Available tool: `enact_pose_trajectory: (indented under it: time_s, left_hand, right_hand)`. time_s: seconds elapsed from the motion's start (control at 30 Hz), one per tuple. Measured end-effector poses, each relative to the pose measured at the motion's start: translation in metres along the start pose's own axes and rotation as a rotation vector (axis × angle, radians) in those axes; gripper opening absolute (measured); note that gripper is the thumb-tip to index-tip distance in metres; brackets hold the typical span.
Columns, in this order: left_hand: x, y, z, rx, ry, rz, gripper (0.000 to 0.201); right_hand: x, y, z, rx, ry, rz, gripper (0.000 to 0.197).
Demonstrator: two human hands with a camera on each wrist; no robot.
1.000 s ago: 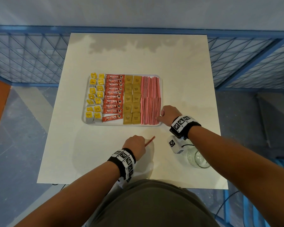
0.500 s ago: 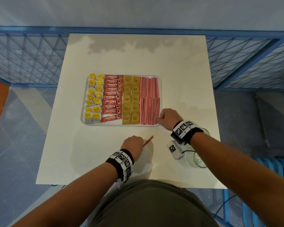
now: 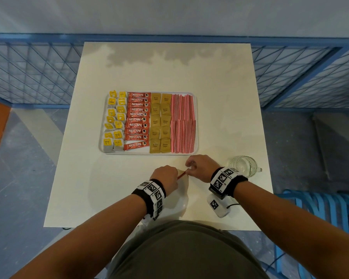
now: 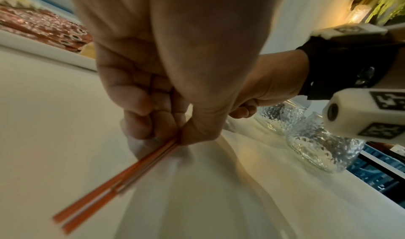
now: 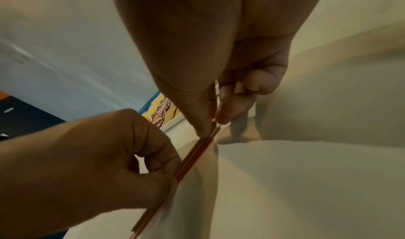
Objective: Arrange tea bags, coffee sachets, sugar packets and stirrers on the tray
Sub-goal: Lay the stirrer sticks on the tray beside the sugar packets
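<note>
On the white table (image 3: 220,97) the tray (image 3: 197,125) sits towards the middle, and it looks all but finished. Reading across it from the left edge: two columns of yellow tea bags (image 3: 114,121), a stack of red coffee sachets (image 3: 137,119), two columns of brown sugar packets (image 3: 160,122), then a broad block of red-and-white stirrers (image 3: 183,123) filling the right side. Each kind keeps its own strip, presumably so a guest can pick at a glance.

Nearer the front edge, below the tray's right corner, the last few stirrers (image 4: 116,180) are held just above the table. The left hand (image 3: 166,178) has its fingers (image 4: 140,121) curled and clamped round one end of the small bundle; the right hand (image 3: 201,167) pinches the other end between thumb and fingers (image 5: 230,109). I'd say the two hands are squaring the sticks so they go down flush with the block on the tray. How many sticks there are is hard to count, as the wrist views are blurred; perhaps three or four.

Towards the front right corner stands a clear glass jar (image 3: 242,165), apparently empty, likely where the stirrers came from.
</note>
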State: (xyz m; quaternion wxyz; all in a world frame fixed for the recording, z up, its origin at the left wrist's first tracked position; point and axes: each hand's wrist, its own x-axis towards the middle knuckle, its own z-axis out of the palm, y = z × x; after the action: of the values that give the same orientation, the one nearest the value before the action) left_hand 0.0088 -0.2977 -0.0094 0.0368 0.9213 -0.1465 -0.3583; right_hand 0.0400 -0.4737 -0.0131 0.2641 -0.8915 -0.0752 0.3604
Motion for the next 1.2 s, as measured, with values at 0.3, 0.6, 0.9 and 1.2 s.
enact_pose_trajectory:
  time_s: [0.3, 0.6, 0.9, 1.2]
  left_hand:
    - [-0.002, -0.011, 0.011, -0.099, 0.067, -0.058, 0.019]
    - [-0.001, -0.012, 0.019, -0.078, 0.108, -0.037, 0.024]
    - [-0.002, -0.004, 0.012, 0.029, 0.074, 0.016, 0.017]
    - [-0.005, -0.003, 0.008, 0.003, 0.035, 0.04, 0.02]
  right_hand:
    - [0.004, -0.006, 0.006, -0.212, -0.017, -0.113, 0.023]
    - [0.007, -0.004, 0.014, -0.345, -0.038, -0.177, 0.016]
    - [0.006, 0.002, 0.021, -0.378, -0.034, -0.242, 0.009]
    - [0.001, 0.001, 0.017, -0.308, -0.017, -0.194, 0.015]
